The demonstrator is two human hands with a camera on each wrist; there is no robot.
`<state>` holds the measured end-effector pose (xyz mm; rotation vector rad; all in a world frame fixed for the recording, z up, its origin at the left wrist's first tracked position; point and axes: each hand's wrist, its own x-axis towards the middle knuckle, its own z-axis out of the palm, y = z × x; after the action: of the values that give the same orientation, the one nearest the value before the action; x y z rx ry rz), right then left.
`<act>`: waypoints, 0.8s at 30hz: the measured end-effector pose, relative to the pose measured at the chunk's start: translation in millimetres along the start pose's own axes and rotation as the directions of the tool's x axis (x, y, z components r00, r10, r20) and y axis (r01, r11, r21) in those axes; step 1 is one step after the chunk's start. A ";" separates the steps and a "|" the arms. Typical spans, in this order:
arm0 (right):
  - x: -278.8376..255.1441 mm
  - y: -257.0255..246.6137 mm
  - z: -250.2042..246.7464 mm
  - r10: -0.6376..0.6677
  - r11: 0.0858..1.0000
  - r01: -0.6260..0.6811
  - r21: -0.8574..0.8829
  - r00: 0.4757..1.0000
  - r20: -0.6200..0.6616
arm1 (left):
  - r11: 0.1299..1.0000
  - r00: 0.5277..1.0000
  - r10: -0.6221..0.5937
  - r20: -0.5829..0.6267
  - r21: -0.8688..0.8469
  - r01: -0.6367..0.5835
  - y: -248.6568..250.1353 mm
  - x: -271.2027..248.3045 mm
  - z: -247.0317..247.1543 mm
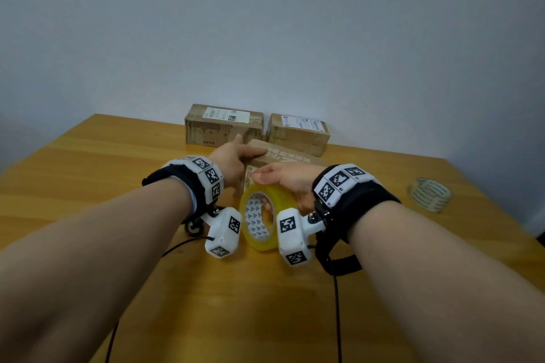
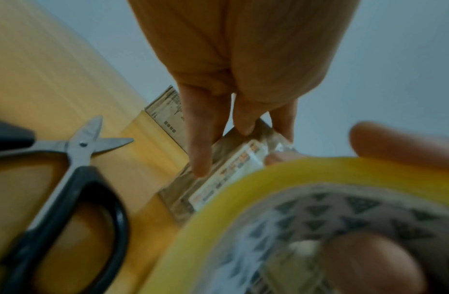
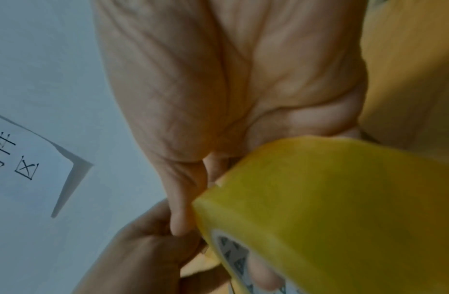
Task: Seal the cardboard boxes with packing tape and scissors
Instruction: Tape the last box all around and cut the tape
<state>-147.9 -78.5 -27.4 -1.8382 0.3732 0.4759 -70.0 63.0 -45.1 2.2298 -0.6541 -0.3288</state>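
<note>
A small cardboard box (image 1: 290,160) lies in the middle of the wooden table (image 1: 88,174). My left hand (image 1: 250,151) rests on its left top edge with straight fingers (image 2: 200,151) pressed on the box (image 2: 183,197). My right hand (image 1: 281,178) grips a yellow roll of packing tape (image 1: 261,216) just in front of the box, thumb on top and fingers through the core. The roll (image 2: 281,179) fills the lower right of the left wrist view; the right wrist view shows the tape roll (image 3: 344,208) under my palm (image 3: 218,89). Black-handled scissors (image 2: 77,159) lie open left of the box.
Two more labelled cardboard boxes (image 1: 224,127) (image 1: 298,132) stand at the back against the wall. A roll of clear tape (image 1: 430,194) sits near the table's right edge. Black cables (image 1: 336,303) run toward me over the table. A paper sign (image 3: 29,159) hangs on the wall.
</note>
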 end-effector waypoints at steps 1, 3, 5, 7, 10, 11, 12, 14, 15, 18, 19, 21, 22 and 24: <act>2.7 -0.5 1.4 -0.009 1.000 0.009 0.006 1.000 -0.018 | 1.000 1.000 -0.014 0.004 0.015 0.014 2.2 0.1 -2.7; 5.7 -1.1 2.9 -0.024 1.000 0.023 -0.020 0.999 -0.030 | 0.995 0.994 -0.098 -0.050 -0.032 0.097 3.6 1.0 -8.5; 5.9 -0.6 4.4 -0.014 1.000 0.015 0.014 0.999 -0.029 | 0.947 0.954 -0.280 -0.106 -0.192 0.257 3.2 0.2 -10.8; 5.8 0.2 5.7 -0.008 0.999 0.010 0.048 1.000 -0.026 | 0.895 0.922 -0.387 0.009 -0.237 0.378 2.0 -5.0 -9.6; 6.8 -0.2 7.5 0.007 0.998 -0.005 0.059 1.000 -0.029 | 0.869 0.895 -0.406 0.186 -0.227 0.441 6.1 -11.6 -3.9; 8.3 -0.5 7.4 0.028 0.997 -0.026 0.070 0.999 -0.037 | 0.877 0.901 -0.395 0.179 -0.218 0.428 5.9 -9.5 -0.2; 8.4 -1.2 7.6 0.047 0.997 -0.044 0.059 0.998 -0.051 | 0.888 0.910 -0.384 0.155 -0.207 0.410 6.0 -7.1 2.7; 5.0 -3.3 5.9 0.054 0.998 -0.058 -0.034 0.992 -0.113 | 0.901 0.935 -0.342 0.094 -0.251 0.354 6.3 -4.0 5.3; 2.3 -3.9 4.1 0.050 0.995 -0.062 -0.081 0.988 -0.144 | 0.897 0.942 -0.324 0.087 -0.288 0.335 7.0 -1.8 5.1; -3.5 -8.2 -3.9 0.017 0.987 -0.043 -0.153 0.985 -0.170 | 0.903 0.939 -0.313 0.144 -0.262 0.341 11.9 -1.5 0.2; -3.4 -10.0 -5.9 0.009 0.986 -0.037 -0.165 0.986 -0.166 | 0.913 0.933 -0.321 0.165 -0.209 0.351 13.2 -1.8 -1.5; 2.1 -12.6 -9.0 -0.004 0.982 -0.029 -0.187 0.984 -0.176 | 0.921 0.940 -0.311 0.140 -0.201 0.334 13.0 0.4 -5.0; 5.7 -12.4 -9.8 -0.017 0.981 -0.021 -0.194 0.982 -0.190 | 0.922 0.950 -0.291 0.110 -0.233 0.309 11.2 2.3 -6.4; 12.3 -12.4 -11.0 -0.044 0.982 -0.001 -0.190 0.971 -0.234 | 0.914 0.958 -0.280 0.059 -0.290 0.285 5.8 5.5 -10.3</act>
<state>-129.8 -85.4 -20.3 -2.0900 0.4832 0.2835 -63.1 63.0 -34.1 2.0303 -0.2639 -0.5531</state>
